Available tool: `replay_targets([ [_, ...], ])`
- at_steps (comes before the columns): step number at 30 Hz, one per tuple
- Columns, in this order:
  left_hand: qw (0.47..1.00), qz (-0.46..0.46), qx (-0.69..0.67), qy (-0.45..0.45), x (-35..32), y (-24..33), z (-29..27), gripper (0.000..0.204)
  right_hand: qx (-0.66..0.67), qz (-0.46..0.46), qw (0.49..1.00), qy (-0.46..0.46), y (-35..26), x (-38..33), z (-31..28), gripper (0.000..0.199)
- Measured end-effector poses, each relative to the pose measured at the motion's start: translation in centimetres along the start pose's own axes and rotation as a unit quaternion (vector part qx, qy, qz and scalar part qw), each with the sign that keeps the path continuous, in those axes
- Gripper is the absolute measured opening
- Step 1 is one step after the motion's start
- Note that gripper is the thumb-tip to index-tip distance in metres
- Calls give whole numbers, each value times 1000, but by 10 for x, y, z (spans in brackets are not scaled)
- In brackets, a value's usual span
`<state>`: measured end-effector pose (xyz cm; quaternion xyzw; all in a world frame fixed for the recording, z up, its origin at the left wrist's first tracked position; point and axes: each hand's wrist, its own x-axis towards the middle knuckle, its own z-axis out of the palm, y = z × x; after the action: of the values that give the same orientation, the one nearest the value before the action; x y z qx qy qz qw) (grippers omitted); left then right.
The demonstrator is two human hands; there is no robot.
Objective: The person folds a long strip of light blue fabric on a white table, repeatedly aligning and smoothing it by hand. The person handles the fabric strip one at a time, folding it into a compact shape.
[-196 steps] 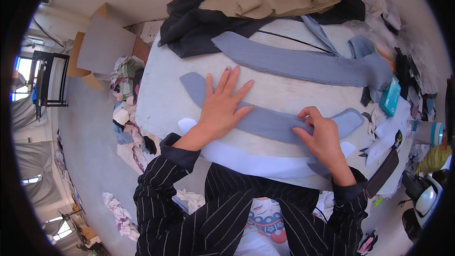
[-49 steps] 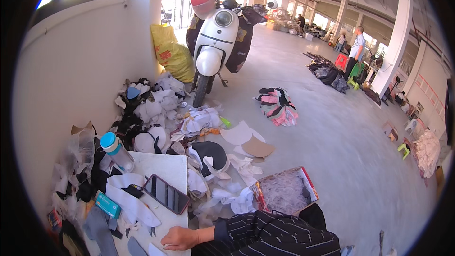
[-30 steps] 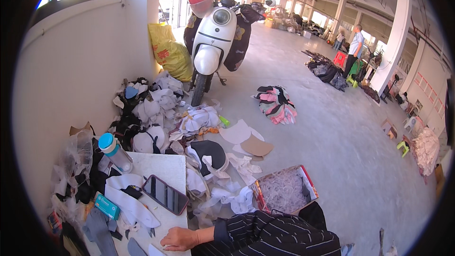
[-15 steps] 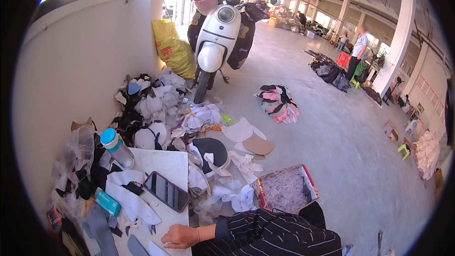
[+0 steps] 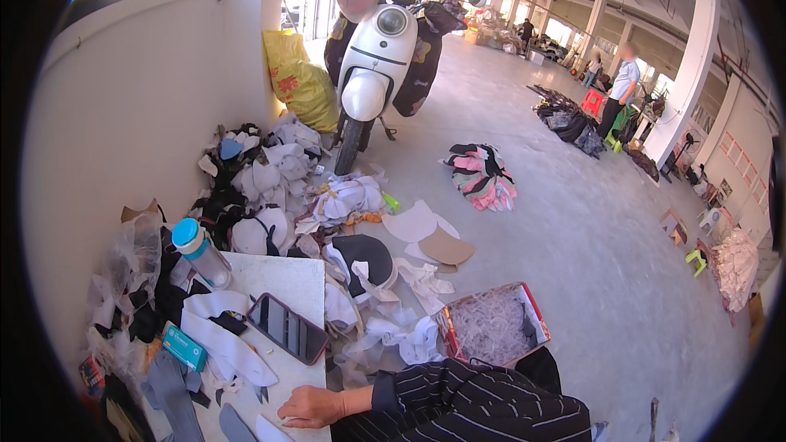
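Note:
My right hand [image 5: 312, 406] rests low on a white-topped table [image 5: 296, 278], its arm in a dark striped sleeve [image 5: 458, 397] coming in from the right. The fingers are curled and pressed together near the tabletop; a small pale bit shows at their tips, too little to name. Just below the fingers lies a white cut piece [image 5: 272, 430], with a grey piece [image 5: 236, 423] beside it. A dark phone [image 5: 287, 328] is farther up the table, next to a long white fabric piece [image 5: 229, 340]. My left hand is out of view.
A blue-capped bottle [image 5: 201, 254] and a teal box [image 5: 184, 349] stand left. Scraps [image 5: 278, 172] heap along the wall. A carton of shredded filler [image 5: 495, 323] sits right of the table. Beyond are a white scooter [image 5: 377, 57], a pink-black bundle [image 5: 481, 178] and a person [image 5: 624, 86].
My right hand stays in the same place with its fingers curled. The view has shifted very slightly, and a distant dark figure at the back shows more fully.

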<state>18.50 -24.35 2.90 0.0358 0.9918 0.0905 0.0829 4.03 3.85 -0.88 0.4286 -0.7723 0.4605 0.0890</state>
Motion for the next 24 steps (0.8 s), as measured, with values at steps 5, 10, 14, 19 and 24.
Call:
replay_targets([
  [5,1000,4,1,-19,5,2,1,83,2,10,1000,17,-1,-4,-1,21],
  [10,1000,1,2,-17,3,2,0,84,-8,11,1000,-12,0,-4,-4,20],
  [14,1000,3,5,-16,3,4,-1,83,-4,11,1000,-11,1,-5,-4,20],
  [19,1000,8,1,5,2,1,3,83,-2,12,1000,-11,0,-4,-3,20],
  [24,1000,12,-12,7,2,3,2,82,-5,16,1000,-13,0,-5,-4,21],
])
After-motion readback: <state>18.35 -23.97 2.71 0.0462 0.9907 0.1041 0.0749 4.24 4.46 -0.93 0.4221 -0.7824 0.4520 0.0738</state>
